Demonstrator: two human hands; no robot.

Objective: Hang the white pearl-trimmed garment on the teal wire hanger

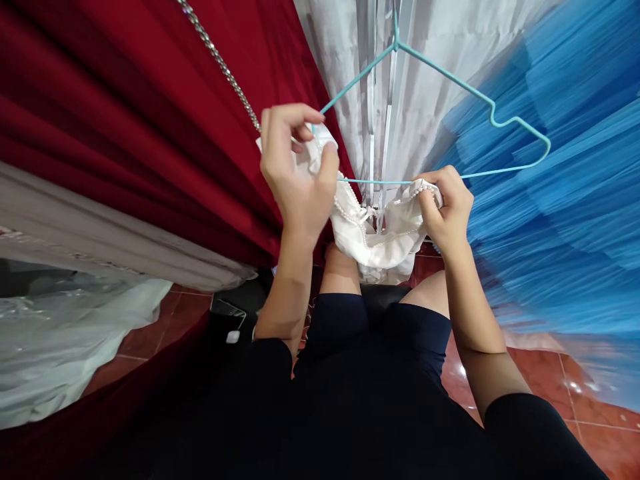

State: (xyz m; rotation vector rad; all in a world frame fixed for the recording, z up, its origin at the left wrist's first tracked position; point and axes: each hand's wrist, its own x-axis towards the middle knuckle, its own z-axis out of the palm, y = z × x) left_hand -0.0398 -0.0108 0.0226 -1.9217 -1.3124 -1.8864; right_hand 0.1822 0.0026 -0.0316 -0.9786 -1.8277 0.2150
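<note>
A white garment (pixel 383 255) with pearl-like beading along its neckline is at a light teal hanger (pixel 440 70). My left hand (pixel 300 170) is at the hanger's left end, closed around one shoulder of the garment, thumb against the cloth and fingers curled over the hanger's end. My right hand (pixel 450 203) pinches the garment's other beaded edge between thumb and fingers, beside the hanger's lower bar. The hanger's right shoulder, with its notch, is bare of cloth. A small white bow shows in the middle of the neckline.
Dark red cloth (pixel 200 153) with a sparkling trim (pixel 220 63) hangs on the left. Blue tulle (pixel 555 220) hangs close on the right, white fabric (pixel 450 40) behind the hanger. Plastic-covered pale cloth (pixel 75 340) lies low left over red floor tiles (pixel 595 433).
</note>
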